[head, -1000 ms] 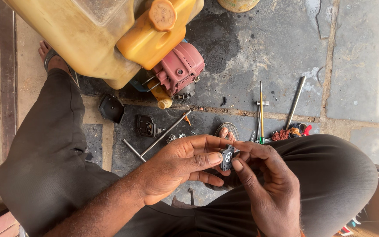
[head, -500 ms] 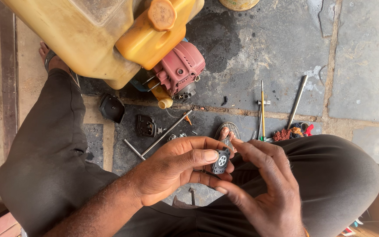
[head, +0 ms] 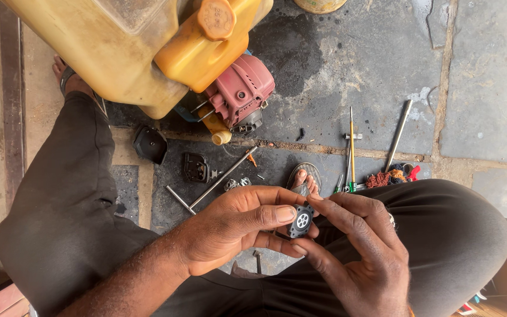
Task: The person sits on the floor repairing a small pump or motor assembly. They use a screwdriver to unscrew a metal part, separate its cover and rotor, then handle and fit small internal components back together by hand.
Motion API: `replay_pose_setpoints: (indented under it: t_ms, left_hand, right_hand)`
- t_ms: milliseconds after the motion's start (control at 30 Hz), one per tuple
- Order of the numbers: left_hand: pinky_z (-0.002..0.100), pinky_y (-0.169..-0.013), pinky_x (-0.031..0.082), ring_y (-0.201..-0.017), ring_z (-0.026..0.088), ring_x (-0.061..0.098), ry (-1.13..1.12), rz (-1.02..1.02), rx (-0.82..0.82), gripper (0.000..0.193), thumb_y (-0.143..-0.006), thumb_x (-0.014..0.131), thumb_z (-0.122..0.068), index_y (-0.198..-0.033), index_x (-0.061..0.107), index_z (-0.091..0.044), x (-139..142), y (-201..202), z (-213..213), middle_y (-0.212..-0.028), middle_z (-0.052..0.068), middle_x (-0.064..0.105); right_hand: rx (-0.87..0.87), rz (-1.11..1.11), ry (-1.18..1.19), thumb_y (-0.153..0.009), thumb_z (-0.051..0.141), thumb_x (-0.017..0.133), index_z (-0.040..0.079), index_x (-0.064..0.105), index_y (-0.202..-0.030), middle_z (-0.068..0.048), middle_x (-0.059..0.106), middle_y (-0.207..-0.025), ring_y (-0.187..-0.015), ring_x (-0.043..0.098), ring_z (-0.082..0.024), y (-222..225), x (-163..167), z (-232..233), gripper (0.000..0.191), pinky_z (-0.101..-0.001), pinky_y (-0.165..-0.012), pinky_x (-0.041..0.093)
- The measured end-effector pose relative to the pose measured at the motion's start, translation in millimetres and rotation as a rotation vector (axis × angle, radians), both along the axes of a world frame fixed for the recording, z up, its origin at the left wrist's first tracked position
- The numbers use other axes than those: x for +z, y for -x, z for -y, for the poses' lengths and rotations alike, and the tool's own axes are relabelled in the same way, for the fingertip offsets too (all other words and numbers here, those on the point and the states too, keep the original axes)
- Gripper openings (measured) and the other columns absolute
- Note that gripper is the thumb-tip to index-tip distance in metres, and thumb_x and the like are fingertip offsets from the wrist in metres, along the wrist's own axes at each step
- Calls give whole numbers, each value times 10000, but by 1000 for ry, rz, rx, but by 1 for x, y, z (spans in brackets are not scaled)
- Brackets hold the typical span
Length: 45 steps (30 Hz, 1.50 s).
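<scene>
Small black disc part [head: 301, 221], held for inspection.
Left hand [head: 230, 232] and right hand [head: 362, 258] both pinch it, below the red engine [head: 242, 97].

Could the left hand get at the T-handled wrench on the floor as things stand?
Probably yes, once freed. The left hand now pinches the small black disc part together with the right hand. The T-handled wrench lies on open floor just beyond its knuckles, with nothing over it.

Both hands bare, forearms unsleeved; dark grey trousers [head: 66, 235] on both legs; sandal [head: 303, 176] on foot at twelve o'clock.
</scene>
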<state>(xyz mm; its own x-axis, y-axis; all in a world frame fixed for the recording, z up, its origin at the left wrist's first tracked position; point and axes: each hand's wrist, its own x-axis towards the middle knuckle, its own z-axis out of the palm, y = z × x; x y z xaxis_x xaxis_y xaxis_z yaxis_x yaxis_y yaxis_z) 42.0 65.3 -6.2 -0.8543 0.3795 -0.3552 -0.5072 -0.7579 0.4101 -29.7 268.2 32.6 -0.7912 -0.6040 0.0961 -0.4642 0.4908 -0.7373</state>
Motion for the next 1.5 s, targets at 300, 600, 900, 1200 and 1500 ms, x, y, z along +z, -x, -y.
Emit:
replay_pose_setpoints:
  t_ms: [300, 600, 900, 1200, 1500]
  left_hand:
    - [408, -1045, 573, -1178, 253, 677, -36, -21, -65, 500, -1066, 579, -260, -1467, 539, 36, 3, 0, 3, -1259, 195, 684]
    - [399, -1076, 565, -1216, 243, 674, -31, -10, -76, 473, -1068, 573, -248, -1450, 560, 31, 0, 0, 1, -1263, 193, 679]
    - [418, -1033, 583, -1155, 251, 686, -53, 35, -61, 473, -1050, 599, -234, -1435, 569, 39, 0, 0, 2, -1235, 183, 685]
    - [410, -1044, 581, -1201, 231, 671, -40, 32, -46, 459, -1044, 603, -239, -1409, 578, 38, -1, -1, 0, -1248, 166, 675]
    - [406, -1043, 583, -1173, 239, 673, -40, 50, -54, 475, -1034, 622, -254, -1405, 585, 39, -3, -2, -2, -1231, 168, 681]
  right_hand:
    - [38, -77, -12, -630, 264, 923, 98, 726, -1197, -76, 671, -1116, -1052, 683, -190, 4, 0, -4, 623, -310, -844, 613]
    - [93, -133, -7, -610, 285, 925, 77, 726, -1134, -76, 691, -1099, -1035, 696, -201, 8, 1, -6, 598, -326, -818, 596]
    - [106, -183, -11, -614, 273, 928, 69, 729, -1154, -85, 693, -1088, -1010, 702, -209, 10, 4, -4, 610, -333, -821, 582]
    - [94, -210, -9, -614, 290, 926, 71, 726, -1131, -89, 701, -1097, -1020, 712, -219, 7, 3, -3, 596, -334, -825, 593]
    - [120, -205, 17, -634, 274, 928, 70, 727, -1132, -90, 705, -1088, -1024, 721, -222, 9, 2, -4, 574, -335, -828, 603]
